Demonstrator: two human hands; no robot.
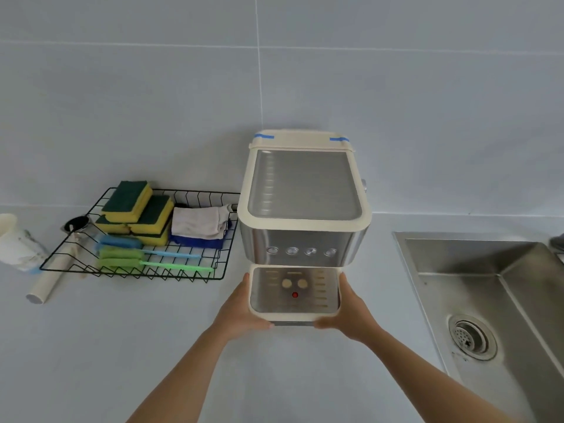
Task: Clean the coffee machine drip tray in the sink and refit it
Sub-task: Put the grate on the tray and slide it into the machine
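Observation:
A cream and steel coffee machine stands on the pale counter against the tiled wall. Its cream drip tray, with a metal grate and a red dot, sits at the foot of the machine. My left hand grips the tray's left side and front corner. My right hand grips its right side and front corner. The steel sink with its round drain lies to the right.
A black wire rack left of the machine holds yellow-green sponges, folded cloths and blue and green brushes. A portafilter, a paper cup and a white tube lie at the far left.

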